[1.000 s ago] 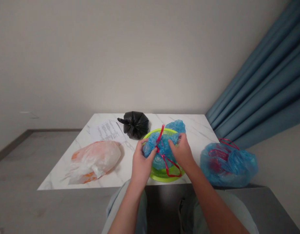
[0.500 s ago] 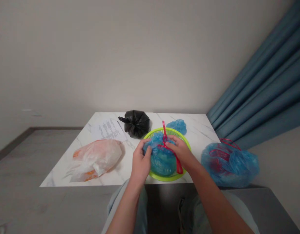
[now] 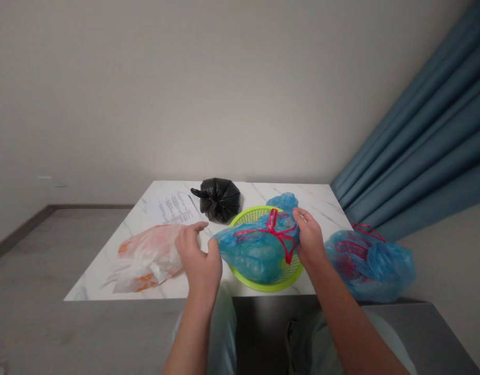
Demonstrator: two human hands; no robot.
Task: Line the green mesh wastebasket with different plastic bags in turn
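A translucent blue plastic bag [image 3: 251, 255] with red drawstrings lies in a lime-green basket [image 3: 290, 278]. The red ties [image 3: 277, 229] are knotted across its top, and a rounded bulk shows through the plastic. My right hand [image 3: 309, 234] is closed on the bag's right upper corner. At the left, the bag is drawn out to a point at the thumb of my left hand [image 3: 201, 258]. That hand pinches the corner with its index finger stretched away; the exact contact is partly hidden.
A knotted black bag [image 3: 220, 200] and a crumpled blue bag [image 3: 282, 201] lie behind the basket. To the left are a white-and-orange bag [image 3: 150, 255] and a printed sheet [image 3: 173, 208]. Another blue bag [image 3: 368, 265] sits at the right, below the curtain [image 3: 427, 146].
My hands have moved apart, left hand leftward and right hand rightward. The bag's gathered top has spread wide between them, and the red ties now lie across it.
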